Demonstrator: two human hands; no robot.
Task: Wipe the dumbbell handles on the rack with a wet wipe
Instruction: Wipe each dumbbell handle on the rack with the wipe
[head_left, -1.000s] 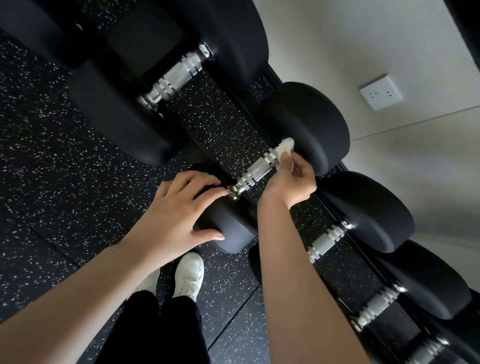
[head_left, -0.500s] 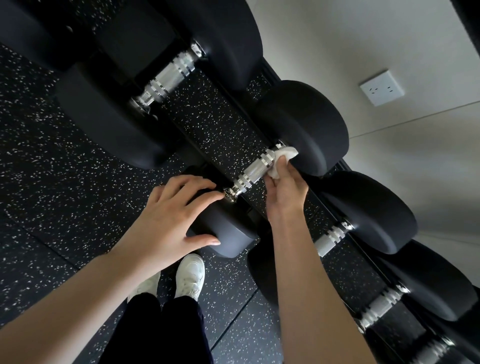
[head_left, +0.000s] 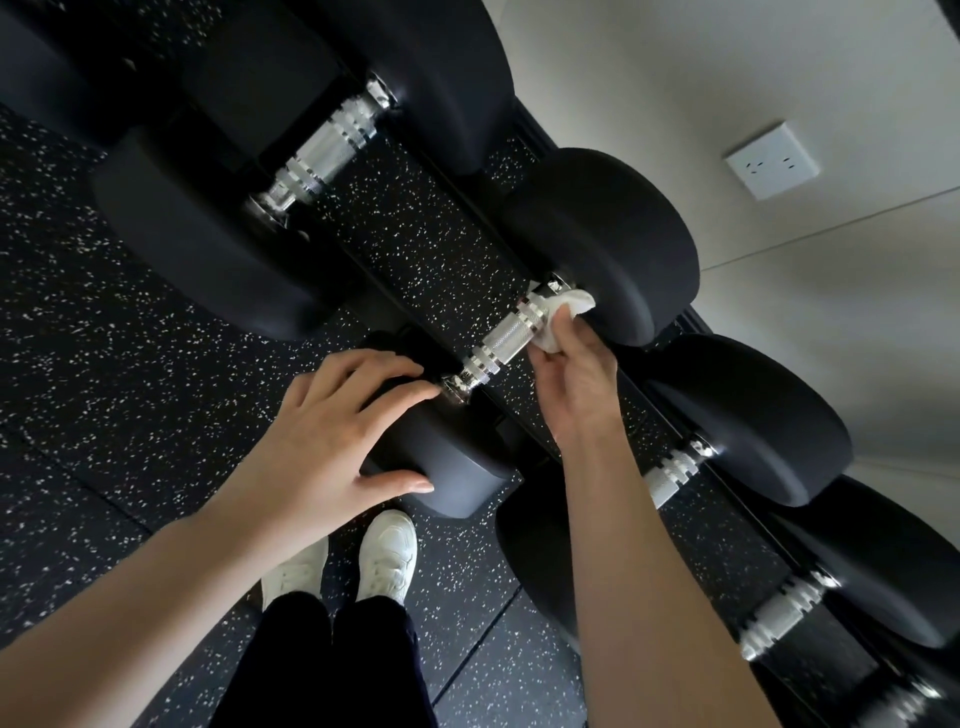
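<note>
Black dumbbells with ribbed chrome handles lie side by side on a dark rack. My right hand (head_left: 574, 371) holds a white wet wipe (head_left: 563, 314) against the far end of the middle dumbbell's chrome handle (head_left: 501, 343), close to its far black head (head_left: 613, 244). My left hand (head_left: 332, 436) lies over the near black head (head_left: 447, 467) of the same dumbbell, fingers spread on top and thumb along its side. The wipe is partly hidden under my fingers.
A bigger dumbbell handle (head_left: 324, 153) lies to the left, smaller ones (head_left: 672, 470) (head_left: 779, 613) to the right. Behind the rack is a pale wall with a white socket (head_left: 771, 161). My white shoes (head_left: 387, 556) stand on speckled black rubber flooring (head_left: 104, 364).
My right hand has turned and slid the wipe down from the top of the handle's far end to its right side. My left hand stays on the near head.
</note>
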